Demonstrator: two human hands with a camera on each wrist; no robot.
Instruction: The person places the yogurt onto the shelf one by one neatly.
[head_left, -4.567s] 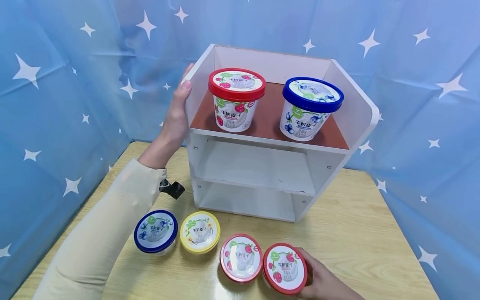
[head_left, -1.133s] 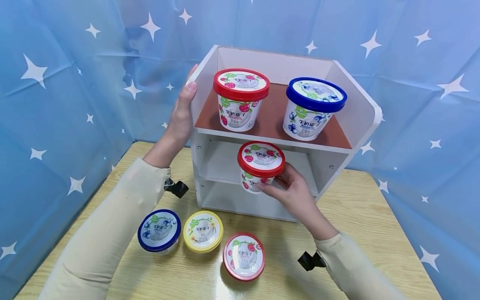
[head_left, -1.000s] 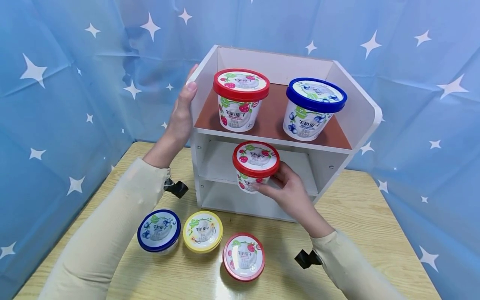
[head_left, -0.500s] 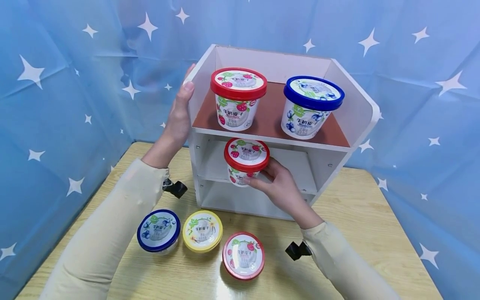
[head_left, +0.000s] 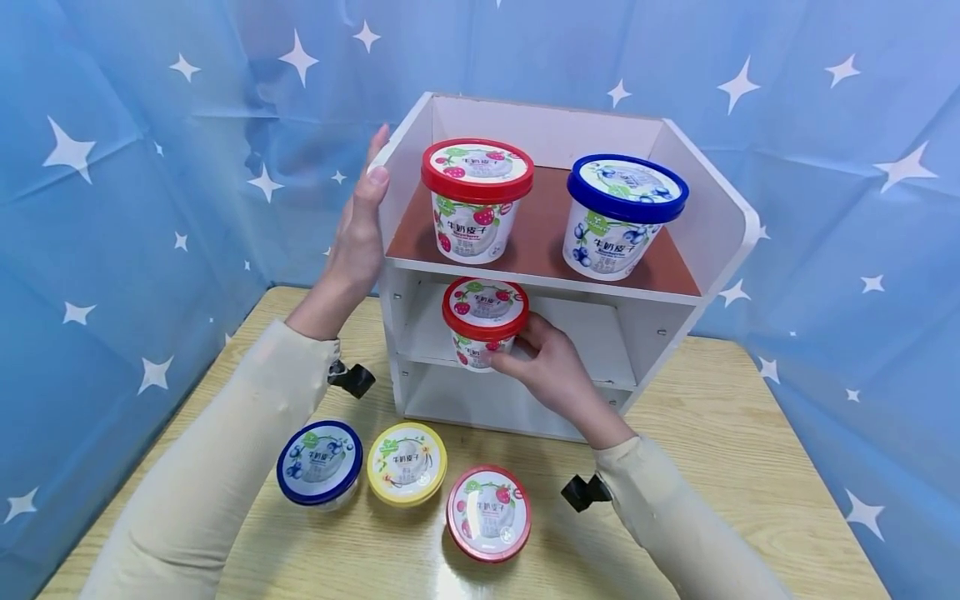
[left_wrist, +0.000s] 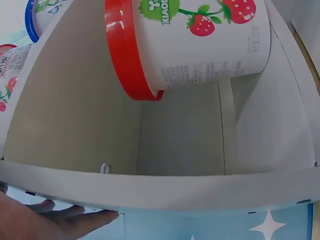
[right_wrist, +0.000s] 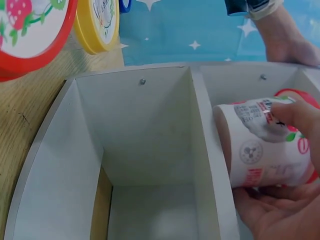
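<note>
My right hand (head_left: 546, 360) grips a white tub (head_left: 486, 307) with a red lid and strawberry print. Thumb and fingers wrap its side, as the right wrist view shows. That tub is at the front of the middle compartment of a white shelf unit (head_left: 660, 333); its base is near the board below, and whether they touch I cannot tell. With straight fingers, my left hand (head_left: 357, 237) rests against the unit's left side panel, thumb at the front edge. On the brown top shelf stand another red-lidded strawberry tub (head_left: 474, 221) and a blue-lidded blueberry tub (head_left: 611, 242).
On the wooden table (head_left: 735, 467), in front of the unit, stand a blue-lidded tub (head_left: 318, 462), a yellow-lidded tub (head_left: 407, 463) and a red-lidded strawberry tub (head_left: 488, 512). A blue curtain (head_left: 847, 250) with white stars surrounds the table.
My right hand has lifted the strawberry tub from the table's right side up to the middle compartment, then shifted it left and inward. My left hand stays on the side panel.
</note>
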